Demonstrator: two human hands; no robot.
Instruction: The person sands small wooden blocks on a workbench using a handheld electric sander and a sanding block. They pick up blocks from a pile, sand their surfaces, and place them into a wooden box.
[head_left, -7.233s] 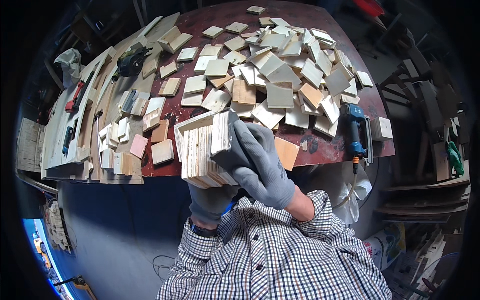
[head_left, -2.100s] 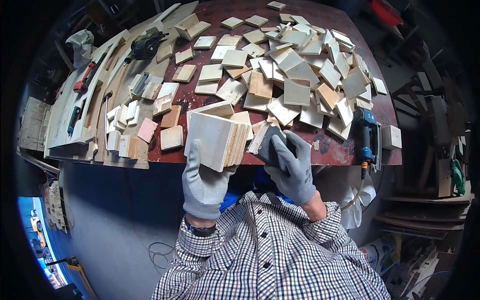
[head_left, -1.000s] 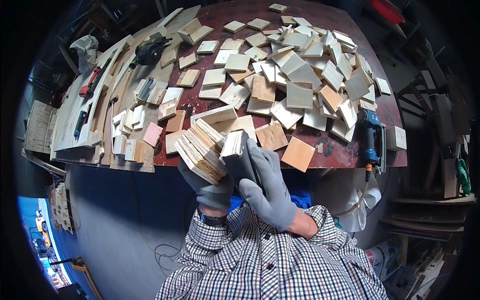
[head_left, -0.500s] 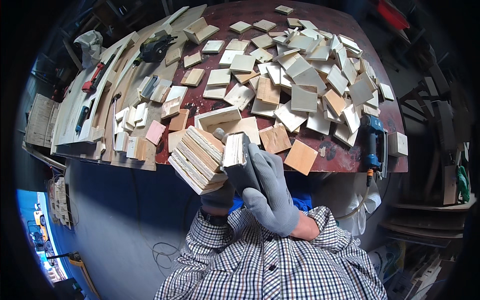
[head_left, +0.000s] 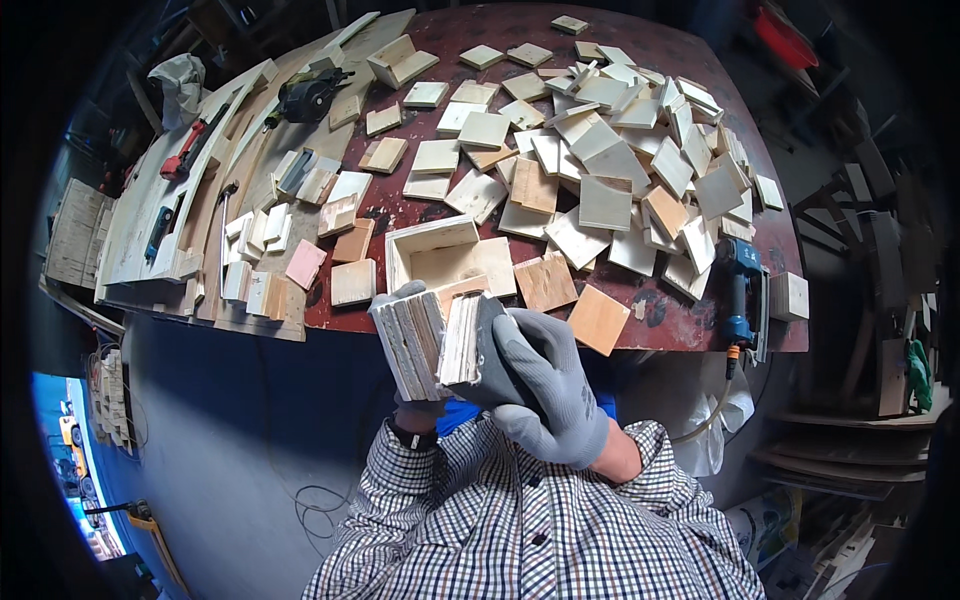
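My left hand (head_left: 403, 292), in a grey glove, is closed round a stack of plywood pieces (head_left: 410, 345); most of this hand is hidden behind the stack. My right hand (head_left: 560, 395), also gloved, grips a sanding block (head_left: 498, 362), a layered wooden block with a dark grey wrap. The block's pale layered end lies close against the stack's right side; whether they touch I cannot tell. Just beyond both hands, an open-sided wooden corner piece (head_left: 437, 240) rests on the red table (head_left: 655, 325).
Many square wooden pieces (head_left: 605, 203) lie heaped across the table. A blue air tool (head_left: 742, 295) with a hose stands at the right edge. On boards to the left are a red-handled tool (head_left: 182, 155), a black power tool (head_left: 312, 97) and small wooden blocks (head_left: 268, 228).
The plywood stack has turned in my left hand, so its layered edges now run nearly upright. The sanding block has tilted and shifted slightly downward with my right hand.
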